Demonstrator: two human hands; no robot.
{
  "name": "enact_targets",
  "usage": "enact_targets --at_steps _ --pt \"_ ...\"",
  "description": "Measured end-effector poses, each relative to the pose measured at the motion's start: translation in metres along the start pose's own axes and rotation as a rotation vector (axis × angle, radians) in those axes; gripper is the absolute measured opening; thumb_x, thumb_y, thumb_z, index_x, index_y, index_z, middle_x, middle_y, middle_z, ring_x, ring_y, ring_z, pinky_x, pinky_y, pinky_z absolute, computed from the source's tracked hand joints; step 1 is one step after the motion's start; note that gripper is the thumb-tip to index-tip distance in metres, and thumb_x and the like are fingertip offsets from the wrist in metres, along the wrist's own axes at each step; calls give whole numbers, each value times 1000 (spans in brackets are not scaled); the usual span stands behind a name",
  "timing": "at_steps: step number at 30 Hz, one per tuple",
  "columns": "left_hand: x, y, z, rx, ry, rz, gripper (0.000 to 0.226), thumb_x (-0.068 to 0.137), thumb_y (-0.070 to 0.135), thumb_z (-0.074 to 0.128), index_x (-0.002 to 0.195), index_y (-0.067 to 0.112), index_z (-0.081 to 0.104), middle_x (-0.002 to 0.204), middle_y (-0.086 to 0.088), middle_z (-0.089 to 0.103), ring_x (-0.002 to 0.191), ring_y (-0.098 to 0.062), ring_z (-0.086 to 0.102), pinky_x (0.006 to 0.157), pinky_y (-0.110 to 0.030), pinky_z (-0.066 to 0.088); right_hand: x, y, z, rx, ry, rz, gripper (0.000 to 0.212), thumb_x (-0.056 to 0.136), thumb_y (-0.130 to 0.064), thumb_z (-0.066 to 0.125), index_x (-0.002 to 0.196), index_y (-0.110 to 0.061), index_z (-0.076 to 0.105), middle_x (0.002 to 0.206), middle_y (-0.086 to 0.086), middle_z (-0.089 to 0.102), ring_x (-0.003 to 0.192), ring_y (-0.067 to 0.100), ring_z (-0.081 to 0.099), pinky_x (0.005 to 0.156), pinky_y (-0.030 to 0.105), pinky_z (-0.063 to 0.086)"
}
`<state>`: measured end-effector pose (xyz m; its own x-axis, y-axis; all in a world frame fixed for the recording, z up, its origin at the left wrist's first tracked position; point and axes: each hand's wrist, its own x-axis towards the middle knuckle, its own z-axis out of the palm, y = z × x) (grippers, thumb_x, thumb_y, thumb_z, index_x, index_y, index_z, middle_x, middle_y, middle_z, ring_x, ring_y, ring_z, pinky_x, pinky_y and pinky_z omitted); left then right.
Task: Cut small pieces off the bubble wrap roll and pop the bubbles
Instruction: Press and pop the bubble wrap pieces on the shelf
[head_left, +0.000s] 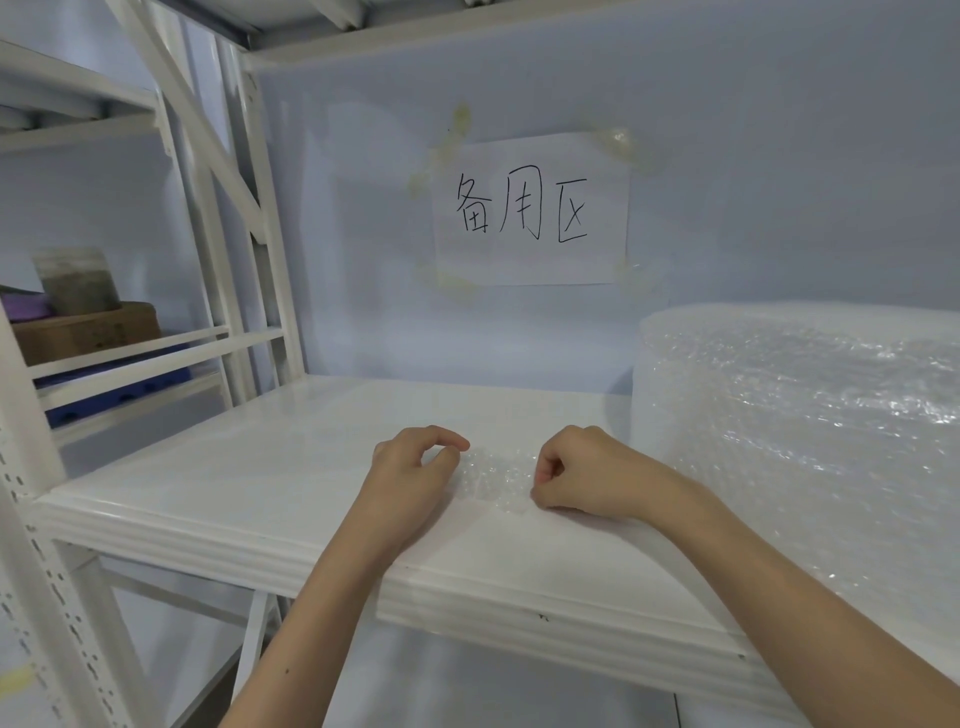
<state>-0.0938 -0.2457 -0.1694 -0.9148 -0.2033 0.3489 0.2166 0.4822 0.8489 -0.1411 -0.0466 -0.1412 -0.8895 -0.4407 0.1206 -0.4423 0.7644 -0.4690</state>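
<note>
**Popping a loose scrap near the shelf edge**

Head view. You had both hands on one small piece of bubble wrap (491, 475) lying flat on the white shelf (249, 467), low in the middle of the frame. Your left hand (410, 470) sat at its left edge with the fingers curled and thumb and forefinger meeting at the tips; whether they pinched the film or only hovered at it, I could not tell. Your right hand (576, 475) was curled into a fist at the right edge, and its lower fingertips looked pressed onto the near corner of the piece.

The risks, as I judged them: the scrap was thin, clear and unweighted, so a sideways press could have slid it along the slick shelf rather than bursting a bubble. It lay not far from the front lip, and a pull toward you could have dragged it off. Clear film on white also made it easy to miss bubbles not yet popped.

The bubble wrap roll (800, 441) stood at the right of the frame, near your right hand but apart from it; a swing of that elbow could have knocked it.

Counted: two hands, one cut piece, one roll, one paper sign (530, 208) taped to the wall above, one cardboard box (88, 332) at the left. No cutting tool was in sight.
</note>
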Motion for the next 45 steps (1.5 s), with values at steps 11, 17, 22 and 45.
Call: enact_targets --at_steps 11,17,22,45 --pt "0 -1 0 -10 -7 4 28 94 19 49 90 33 72 119 16 60 127 -8 45 88 -16 34 4 -1 0 -41 183 -77 43 92 -18 50 135 -15 54 138 2 52 126 20 46 100 28 36" --pt "2 -3 0 0 -2 6 28 93 20 49 87 35 72 116 17 61 128 -12 44 95 -25 36 2 -3 5 -67 70 -97 46 92 -18 46 137 -12 54 147 3 49 139 16 37 111 32 34" --pt "2 -3 0 6 -2 13 28 93 20 49 87 35 72 118 14 61 125 -11 47 94 -25 36 -2 -6 2 -34 26 -124 25 87 -13 48 90 -20 72 90 -4 60 78 8 49 73 22 40" --pt "2 -1 1 -4 15 30 28 92 17 50 85 30 73 112 16 64 122 -11 50 89 -20 37 1 5 11 -44 9 -152 48 71 -47 62 63 -2 48 64 7 51 60 25 44 61 37 43"
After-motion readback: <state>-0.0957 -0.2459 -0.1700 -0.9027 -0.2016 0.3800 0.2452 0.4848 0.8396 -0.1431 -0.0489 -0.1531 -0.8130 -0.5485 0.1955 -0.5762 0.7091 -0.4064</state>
